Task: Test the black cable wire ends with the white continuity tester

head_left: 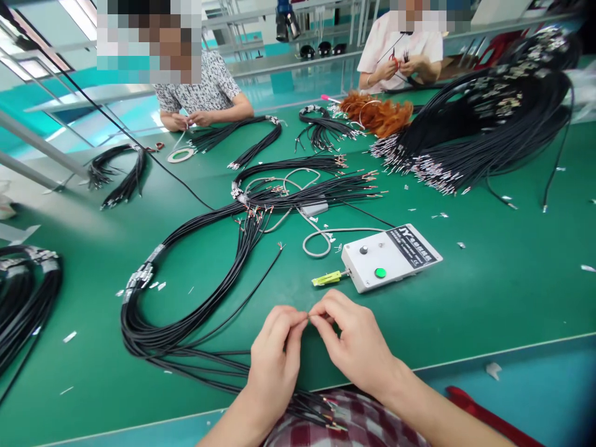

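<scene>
My left hand (278, 351) and my right hand (354, 338) meet at their fingertips over the front of the table. Both are closed in a pinch on a tiny wire end (308, 316), mostly hidden by the fingers. Black cables (218, 366) from a looped bundle (139, 310) run behind my left hand, and their stripped ends (333, 419) lie by my lap. Just beyond my hands stands a white control box (372, 261) with a green button and a knob. A yellow-green clip-like piece (327, 279) sticks out of its left side.
Several more cable bundles lie around: one at the left edge (28, 298), a large pile (488, 118) at the back right. Orange wire (377, 112) and a tape roll (180, 155) lie farther back. Two people sit across the green table (503, 298), hands busy. White scraps are scattered about.
</scene>
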